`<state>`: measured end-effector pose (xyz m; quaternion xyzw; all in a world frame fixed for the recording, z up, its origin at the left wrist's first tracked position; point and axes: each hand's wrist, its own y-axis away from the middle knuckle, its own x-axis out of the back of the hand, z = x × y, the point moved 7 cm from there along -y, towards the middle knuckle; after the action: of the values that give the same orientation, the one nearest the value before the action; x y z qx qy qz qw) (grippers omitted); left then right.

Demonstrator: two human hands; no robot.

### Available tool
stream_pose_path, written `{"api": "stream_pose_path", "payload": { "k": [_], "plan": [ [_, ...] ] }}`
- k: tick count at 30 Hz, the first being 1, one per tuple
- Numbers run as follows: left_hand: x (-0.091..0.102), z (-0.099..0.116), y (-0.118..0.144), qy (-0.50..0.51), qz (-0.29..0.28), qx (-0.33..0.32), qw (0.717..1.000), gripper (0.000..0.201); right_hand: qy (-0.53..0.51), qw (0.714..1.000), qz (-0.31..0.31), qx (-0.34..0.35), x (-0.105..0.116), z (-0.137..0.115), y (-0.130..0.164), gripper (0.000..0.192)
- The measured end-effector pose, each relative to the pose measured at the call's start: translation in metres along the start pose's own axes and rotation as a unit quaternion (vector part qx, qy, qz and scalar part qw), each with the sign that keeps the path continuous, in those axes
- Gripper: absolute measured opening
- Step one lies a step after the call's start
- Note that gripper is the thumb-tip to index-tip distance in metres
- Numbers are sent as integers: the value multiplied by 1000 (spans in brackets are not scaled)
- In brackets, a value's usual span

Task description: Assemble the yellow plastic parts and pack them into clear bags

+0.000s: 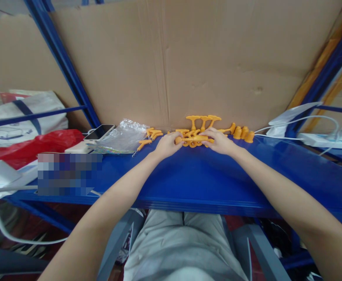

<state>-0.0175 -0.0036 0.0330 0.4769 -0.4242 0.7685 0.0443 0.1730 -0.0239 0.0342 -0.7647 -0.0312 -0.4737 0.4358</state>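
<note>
Orange plastic pegs [192, 138] lie bunched at the back of the blue shelf [194, 175], just before the cardboard wall [188, 58]. The left hand [167, 145] and right hand [220, 141] each have a grip clenched on the bunch's ends. Upright T-shaped pegs [203, 121] stand behind; a clear plastic bag [124, 136] and phone [99, 132] lie left.

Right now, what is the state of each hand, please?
Left hand: fingers curled on the row of orange plastic pieces on the blue shelf.
Right hand: closed on the other end of the same row.
</note>
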Motion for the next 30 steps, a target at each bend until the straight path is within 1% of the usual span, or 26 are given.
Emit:
{"api": "stream_pose_path", "payload": {
  "k": [4,6,10,13,16,19,23,26,30],
  "plan": [
    [-2,-2,-1,30,-3,-10,999,16,-16,1000,-9,10,-1,0,-1,26],
    [-3,-4,-1,33,-5,-6,999,16,-19,1000,-4,2,-1,2,-1,26],
    [-4,-6,-2,33,2,7,999,17,-40,998,6,-37,-1,9,-3,31],
    [-3,-6,-2,39,20,14,999,18,-97,993,5,-70,-2,16,-2,39],
    [-2,-7,-1,40,26,21,999,18,-194,975,-16,-106,-6,21,0,46],
    [0,-6,-1,38,30,23,999,18,-267,953,-32,-141,-6,24,2,43],
    [4,-5,0,46,45,22,998,19,-306,932,-34,-189,-1,23,4,37],
    [7,-5,1,57,62,19,996,19,-338,912,-41,-230,-3,19,7,35],
    [9,-7,2,65,76,23,995,20,-371,886,-36,-275,-10,16,9,50]
  ]
}}
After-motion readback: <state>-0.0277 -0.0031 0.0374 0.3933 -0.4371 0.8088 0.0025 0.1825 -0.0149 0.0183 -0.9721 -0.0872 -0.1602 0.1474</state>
